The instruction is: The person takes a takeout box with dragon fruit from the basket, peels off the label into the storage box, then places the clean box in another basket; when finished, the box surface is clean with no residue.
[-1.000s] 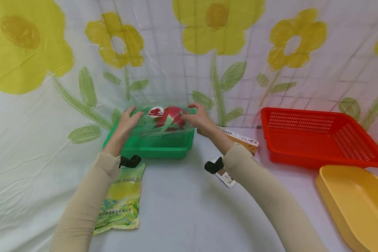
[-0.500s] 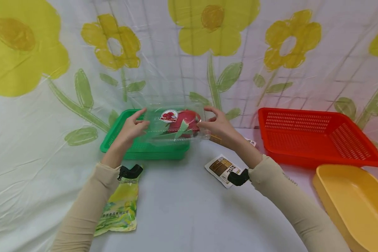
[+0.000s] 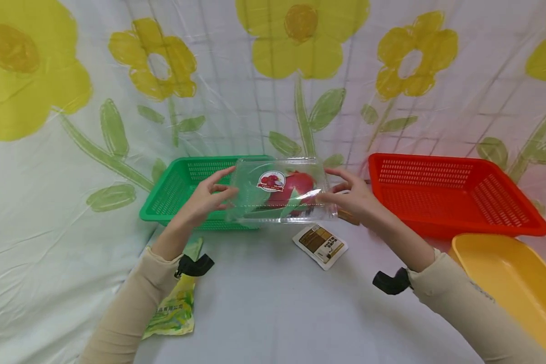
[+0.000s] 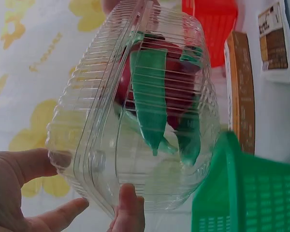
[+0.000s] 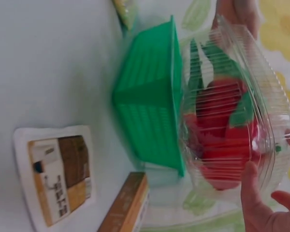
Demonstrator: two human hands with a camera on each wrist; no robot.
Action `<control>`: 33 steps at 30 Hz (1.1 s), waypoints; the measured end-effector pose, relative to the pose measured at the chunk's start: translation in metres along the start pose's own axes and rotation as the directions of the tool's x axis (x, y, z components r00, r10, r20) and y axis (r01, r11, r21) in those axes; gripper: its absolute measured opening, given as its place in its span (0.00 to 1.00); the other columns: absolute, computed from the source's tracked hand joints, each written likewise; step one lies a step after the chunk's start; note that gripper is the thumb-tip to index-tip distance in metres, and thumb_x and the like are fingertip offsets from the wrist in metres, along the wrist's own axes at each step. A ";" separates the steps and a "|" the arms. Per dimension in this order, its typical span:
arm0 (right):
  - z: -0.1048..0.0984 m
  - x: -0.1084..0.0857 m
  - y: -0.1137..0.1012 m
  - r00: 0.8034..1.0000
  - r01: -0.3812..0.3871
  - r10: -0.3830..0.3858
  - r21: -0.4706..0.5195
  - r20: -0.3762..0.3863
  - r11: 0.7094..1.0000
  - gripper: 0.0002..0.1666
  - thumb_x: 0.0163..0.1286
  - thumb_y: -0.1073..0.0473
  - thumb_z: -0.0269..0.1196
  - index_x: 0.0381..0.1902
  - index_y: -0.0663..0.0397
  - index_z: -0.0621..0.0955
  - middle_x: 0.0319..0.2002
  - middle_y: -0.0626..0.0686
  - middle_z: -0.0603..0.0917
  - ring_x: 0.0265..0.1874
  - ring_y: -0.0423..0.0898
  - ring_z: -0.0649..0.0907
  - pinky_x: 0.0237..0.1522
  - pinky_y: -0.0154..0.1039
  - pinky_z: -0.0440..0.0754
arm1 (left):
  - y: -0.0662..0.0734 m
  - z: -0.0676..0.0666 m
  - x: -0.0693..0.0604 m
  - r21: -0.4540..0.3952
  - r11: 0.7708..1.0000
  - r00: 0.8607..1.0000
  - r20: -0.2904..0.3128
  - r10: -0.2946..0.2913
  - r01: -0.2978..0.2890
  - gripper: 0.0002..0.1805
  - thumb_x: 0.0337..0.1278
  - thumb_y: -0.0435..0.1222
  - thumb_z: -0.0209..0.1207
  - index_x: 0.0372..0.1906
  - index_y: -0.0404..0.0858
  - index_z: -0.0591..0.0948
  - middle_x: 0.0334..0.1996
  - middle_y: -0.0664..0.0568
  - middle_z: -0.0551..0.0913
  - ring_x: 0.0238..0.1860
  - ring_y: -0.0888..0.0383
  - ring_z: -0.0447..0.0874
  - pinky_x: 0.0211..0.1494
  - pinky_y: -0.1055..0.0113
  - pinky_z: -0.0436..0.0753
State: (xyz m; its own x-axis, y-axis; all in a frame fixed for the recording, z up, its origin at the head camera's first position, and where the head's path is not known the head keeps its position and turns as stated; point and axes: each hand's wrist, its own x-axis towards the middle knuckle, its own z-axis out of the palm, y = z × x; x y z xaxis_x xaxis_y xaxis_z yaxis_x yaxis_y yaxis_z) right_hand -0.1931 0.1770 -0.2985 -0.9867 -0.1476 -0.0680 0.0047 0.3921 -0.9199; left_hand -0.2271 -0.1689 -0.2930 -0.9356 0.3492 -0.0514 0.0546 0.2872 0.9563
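A clear plastic clamshell box with a round label is held up in the air, level across both hands. Inside it lies a red dragon fruit with green leaf tips, also visible in the left wrist view and the right wrist view. My left hand grips the box's left end between thumb and fingers; my right hand grips its right end. The box overlaps the right part of the green basket, standing behind and below it.
A red basket stands at the right, with a yellow tray in front. A white and brown packet lies mid-table, near a brown carton. A green-yellow bag lies partly under the left arm.
Both hands have carried the clear box rightward and closer, from over the green basket to partly past its right edge. The white and brown packet has come into full view.
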 end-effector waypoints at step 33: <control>-0.008 -0.108 0.078 1.000 -0.024 0.023 -0.070 -0.014 0.997 0.51 0.60 0.55 0.72 0.76 0.52 0.59 0.48 0.61 0.78 0.40 0.50 0.82 0.37 0.40 0.86 | -0.063 0.095 -0.059 -0.059 0.998 0.999 0.032 0.037 -0.035 0.38 0.60 0.33 0.64 0.74 0.46 0.64 0.47 0.39 0.74 0.46 0.50 0.81 0.46 0.61 0.84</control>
State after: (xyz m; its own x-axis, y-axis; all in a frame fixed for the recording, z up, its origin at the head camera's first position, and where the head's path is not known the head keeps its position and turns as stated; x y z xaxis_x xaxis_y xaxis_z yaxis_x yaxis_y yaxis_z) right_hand -0.0875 0.2308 -0.3593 -0.9886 -0.1254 -0.0837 0.0171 0.4584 -0.8886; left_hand -0.1426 -0.1229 -0.3778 -0.9214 0.3878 -0.0254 0.0666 0.2219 0.9728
